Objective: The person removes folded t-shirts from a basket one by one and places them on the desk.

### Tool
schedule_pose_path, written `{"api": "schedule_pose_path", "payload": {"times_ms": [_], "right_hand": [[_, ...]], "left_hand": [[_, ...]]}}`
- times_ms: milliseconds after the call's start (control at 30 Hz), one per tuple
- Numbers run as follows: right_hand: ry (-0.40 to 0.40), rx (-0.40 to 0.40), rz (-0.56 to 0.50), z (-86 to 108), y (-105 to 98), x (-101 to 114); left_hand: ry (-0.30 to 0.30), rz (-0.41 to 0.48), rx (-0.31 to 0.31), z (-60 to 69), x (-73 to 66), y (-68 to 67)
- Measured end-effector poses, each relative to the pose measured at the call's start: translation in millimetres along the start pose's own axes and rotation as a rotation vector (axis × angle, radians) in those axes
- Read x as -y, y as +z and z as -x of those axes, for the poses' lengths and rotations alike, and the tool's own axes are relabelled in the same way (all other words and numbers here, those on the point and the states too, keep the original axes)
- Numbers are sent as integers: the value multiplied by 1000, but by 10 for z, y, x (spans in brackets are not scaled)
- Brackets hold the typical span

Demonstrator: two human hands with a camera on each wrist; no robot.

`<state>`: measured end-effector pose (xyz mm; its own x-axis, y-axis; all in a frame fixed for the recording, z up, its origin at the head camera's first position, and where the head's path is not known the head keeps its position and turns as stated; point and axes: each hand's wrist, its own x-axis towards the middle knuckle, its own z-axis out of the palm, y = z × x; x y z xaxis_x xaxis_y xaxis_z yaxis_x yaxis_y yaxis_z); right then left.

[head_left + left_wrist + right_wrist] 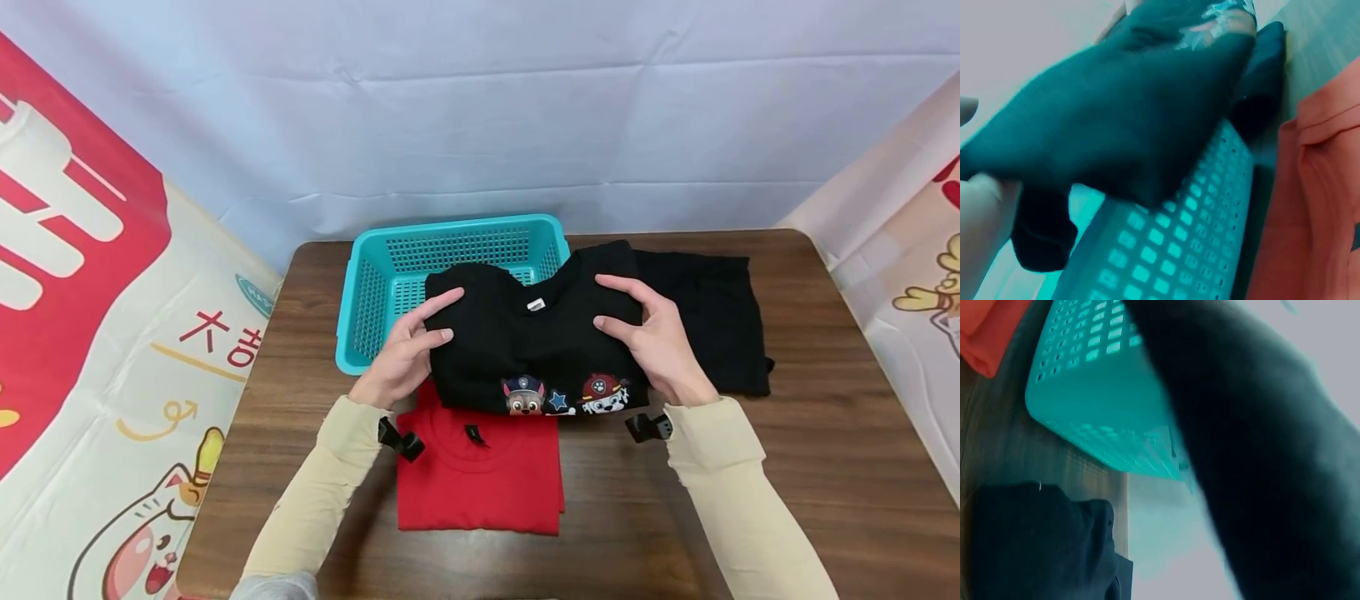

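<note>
A black T-shirt (480,350), folded, with cartoon dogs printed on its front and a white label at the neck, is held up above the table. My left hand (397,358) grips its left side, thumb and fingers spread over the cloth. At the other side my right hand (663,346) holds it likewise. Behind and below the shirt stands a turquoise basket (350,308), partly covered by it. The left wrist view has the T-shirt (1122,112) hanging above the basket wall, with part of the left hand (982,225) at its edge. Dark cloth (1260,437) fills much of the right wrist view.
A folded red T-shirt (480,492) lies on the brown wooden table (840,467) in front of the basket. Another black garment (712,333) lies folded at the right. A pale cloth backdrop (487,108) hangs behind the table.
</note>
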<state>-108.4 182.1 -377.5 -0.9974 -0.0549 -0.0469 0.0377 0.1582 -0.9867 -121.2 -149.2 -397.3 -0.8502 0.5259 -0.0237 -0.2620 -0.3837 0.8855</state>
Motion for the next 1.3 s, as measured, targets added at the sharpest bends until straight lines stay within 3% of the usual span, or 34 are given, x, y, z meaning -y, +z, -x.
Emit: {"api": "schedule_pose_path", "payload": {"times_ms": [233, 467, 667, 833, 933, 1300], "right_hand": [[26, 19, 69, 103, -149, 22], [52, 16, 148, 197, -336, 25], [64, -9, 167, 268, -465, 24], [108, -38, 114, 325, -565, 40], [94, -48, 86, 371, -629, 34], [52, -76, 44, 498, -722, 6]], "left_hand": [[-88, -85, 10, -42, 44, 90], [-100, -227, 66, -68, 56, 132], [-108, -282, 110, -90, 64, 187], [-123, -142, 161, -81, 67, 243], [-126, -47, 193, -84, 76, 276], [-146, 116, 236, -119, 168, 397]]}}
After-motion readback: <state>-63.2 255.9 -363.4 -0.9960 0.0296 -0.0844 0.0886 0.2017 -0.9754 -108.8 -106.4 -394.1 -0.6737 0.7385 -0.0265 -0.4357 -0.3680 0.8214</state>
